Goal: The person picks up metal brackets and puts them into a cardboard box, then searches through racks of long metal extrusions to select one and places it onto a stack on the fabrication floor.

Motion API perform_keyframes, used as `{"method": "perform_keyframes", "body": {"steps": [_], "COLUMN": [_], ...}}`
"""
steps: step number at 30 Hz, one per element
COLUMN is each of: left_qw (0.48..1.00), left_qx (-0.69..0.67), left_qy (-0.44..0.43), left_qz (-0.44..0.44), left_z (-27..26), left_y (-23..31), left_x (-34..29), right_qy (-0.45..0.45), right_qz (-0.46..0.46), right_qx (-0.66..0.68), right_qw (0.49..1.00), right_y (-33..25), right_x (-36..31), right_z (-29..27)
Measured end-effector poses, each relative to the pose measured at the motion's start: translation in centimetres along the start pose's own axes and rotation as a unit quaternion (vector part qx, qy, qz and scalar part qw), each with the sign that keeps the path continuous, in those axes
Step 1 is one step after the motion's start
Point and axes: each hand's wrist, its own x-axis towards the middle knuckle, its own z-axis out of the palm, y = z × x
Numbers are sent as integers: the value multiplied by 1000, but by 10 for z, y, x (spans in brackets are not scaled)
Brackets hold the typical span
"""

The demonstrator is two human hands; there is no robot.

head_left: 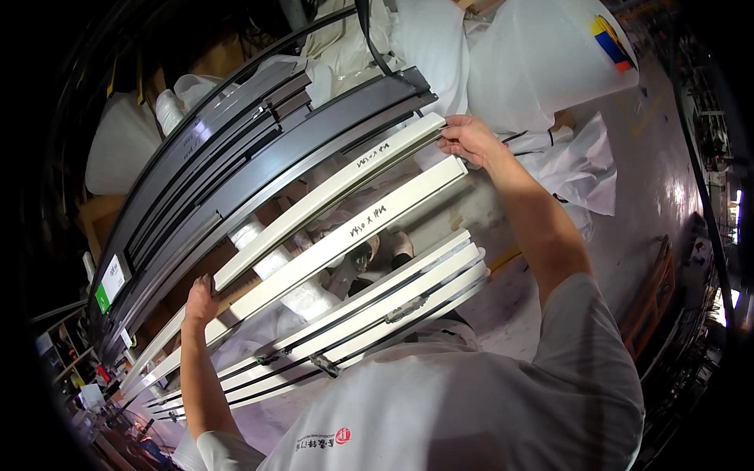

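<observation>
My right hand (469,139) grips the far end of a long white frame profile (330,192) that lies on a rack beside dark grey profiles (259,149). My left hand (201,302) holds the same white profile near its other end, fingers curled over its edge. A second white profile (345,231) with handwriting lies just below it. Closer to my body sits a white window frame (369,310) with black seals and metal fittings.
Bundles wrapped in white foam and plastic (542,63) are stacked at the far right on the concrete floor (652,196). A wrapped roll (275,263) lies under the profiles. Shelves with small items (78,369) stand at the left.
</observation>
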Motion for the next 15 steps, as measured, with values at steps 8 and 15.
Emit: {"method": "perform_keyframes", "body": {"steps": [8, 15], "left_qw": [998, 999], "left_qx": [-2, 43], "left_qy": [-58, 14], "left_qz": [-23, 24], "left_z": [-23, 0], "left_y": [25, 14], "left_x": [1, -5], "right_qy": [0, 42], "right_qz": [-19, -46], "right_qx": [11, -53], "right_qw": [1000, 997], "right_y": [0, 6], "right_x": [-5, -10], "right_z": [4, 13]}}
